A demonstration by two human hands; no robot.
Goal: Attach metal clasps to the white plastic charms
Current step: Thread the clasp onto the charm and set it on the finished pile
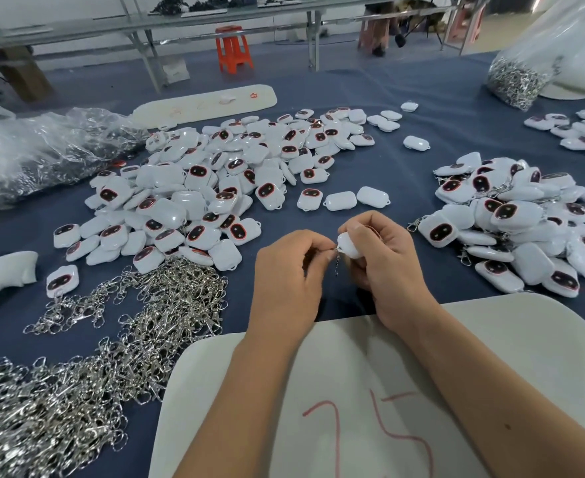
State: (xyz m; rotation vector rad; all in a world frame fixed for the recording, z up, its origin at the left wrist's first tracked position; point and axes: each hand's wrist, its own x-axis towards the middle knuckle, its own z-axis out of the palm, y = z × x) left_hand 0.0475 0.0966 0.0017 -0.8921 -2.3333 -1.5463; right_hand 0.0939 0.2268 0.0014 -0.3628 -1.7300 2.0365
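we see both hands meeting over the blue table cloth [422,108], just beyond the near edge of a white sheet [525,339] marked with red scrawl. the right hand [384,260] has its fingers and thumb curled round a white charm [349,246], holding it up off the cloth with its small loop end turned toward the other hand. the left hand [291,270] has its fingertips pinched together on a metal clasp [336,265], whose short chain hangs down between the two hands; the clasp's top end touches the charm's edge, though we cannot tell whether it is already hooked through. to the left of the hands lies a wide heap of loose clasps [104,339], running down to the near left corner. beyond it sits a large pile of charms [215,181], many showing dark faces with red rims. to the right is a second pile of charms [511,229], some with clasps showing at their edges. a clear bag of clasps [515,81] stands at the far right, and a crumpled plastic bag [42,150] lies at the far left. an orange stool [233,48] stands on the floor behind the table.
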